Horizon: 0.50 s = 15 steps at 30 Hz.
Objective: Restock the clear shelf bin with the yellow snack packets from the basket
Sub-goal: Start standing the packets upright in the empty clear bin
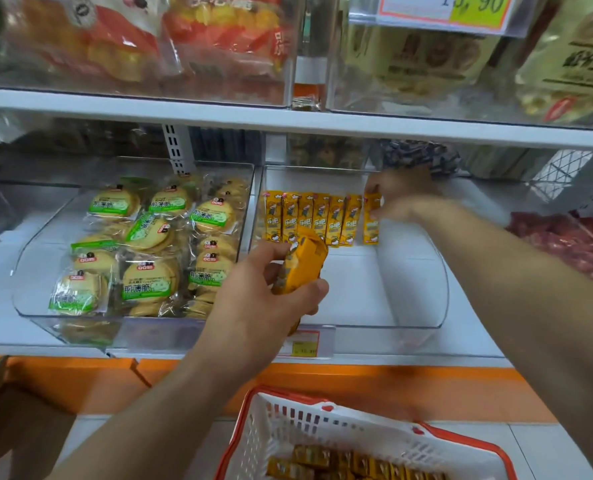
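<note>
1. Our right hand (404,199) reaches to the back of the clear shelf bin (423,327). Thumb and fingers pinch one yellow snack packet (371,220) and hold it upright.
2. Just left of that hand, a row of packets (309,220) stands upright along the back of the bin. We count about six, and the pinched packet sits at the row's right end, close beside the last one.
3. Our left hand (271,296) hovers at the bin's front, nearer to us than the right hand and well apart from it. Its fingers are curled round a small bundle of yellow packets (300,268); we cannot tell how many.
4. Below both hands sits the white basket (322,407) with its red rim. More yellow packets (340,465) lie in its bottom, only partly in view.
5. Left of our left hand is a neighbouring bin of green-labelled biscuits (142,244), which is no part of this job.
6. We judge the restocking to be at an early stage. The back row stops short of the bin's right wall, and no packets stand in front of it. The pinched packet, the bundle and the basket's stock all remain to be placed.
</note>
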Available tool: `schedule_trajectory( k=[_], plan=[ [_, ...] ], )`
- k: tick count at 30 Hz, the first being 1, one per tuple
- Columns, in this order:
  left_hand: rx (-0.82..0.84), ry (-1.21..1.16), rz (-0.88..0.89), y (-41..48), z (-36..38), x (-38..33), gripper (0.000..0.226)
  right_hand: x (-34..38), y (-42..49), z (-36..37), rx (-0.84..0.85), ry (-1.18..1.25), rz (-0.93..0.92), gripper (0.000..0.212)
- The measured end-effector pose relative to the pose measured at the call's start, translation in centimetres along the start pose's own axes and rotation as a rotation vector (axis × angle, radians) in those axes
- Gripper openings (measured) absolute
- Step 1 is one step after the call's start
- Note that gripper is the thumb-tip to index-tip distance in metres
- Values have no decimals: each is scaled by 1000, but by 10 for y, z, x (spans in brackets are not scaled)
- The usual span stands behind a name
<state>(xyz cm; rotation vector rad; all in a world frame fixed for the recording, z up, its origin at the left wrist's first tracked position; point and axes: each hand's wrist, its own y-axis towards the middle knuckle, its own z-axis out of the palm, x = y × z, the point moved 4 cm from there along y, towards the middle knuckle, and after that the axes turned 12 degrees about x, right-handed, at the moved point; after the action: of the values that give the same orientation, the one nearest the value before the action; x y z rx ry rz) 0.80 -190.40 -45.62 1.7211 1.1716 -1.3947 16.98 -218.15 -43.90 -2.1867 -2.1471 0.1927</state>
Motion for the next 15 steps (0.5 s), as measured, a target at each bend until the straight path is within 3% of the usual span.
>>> schedule_trajectory(
  k=[5, 10, 13, 15],
  plan=[
    [4, -6, 6, 0, 2, 2, 42, -3, 4, 3, -6, -7, 24, 40],
    [-1, -27, 4, -1, 4, 1, 39, 3, -39, -12, -120, 177, 24, 41],
    [-1, -15, 10, -3, 9, 0, 37, 19, -97, -14, -206, 471, -107, 25],
    [15, 6, 18, -4, 16, -1, 35, 38, -141, -8, -137, 810, -224, 15]
  ],
)
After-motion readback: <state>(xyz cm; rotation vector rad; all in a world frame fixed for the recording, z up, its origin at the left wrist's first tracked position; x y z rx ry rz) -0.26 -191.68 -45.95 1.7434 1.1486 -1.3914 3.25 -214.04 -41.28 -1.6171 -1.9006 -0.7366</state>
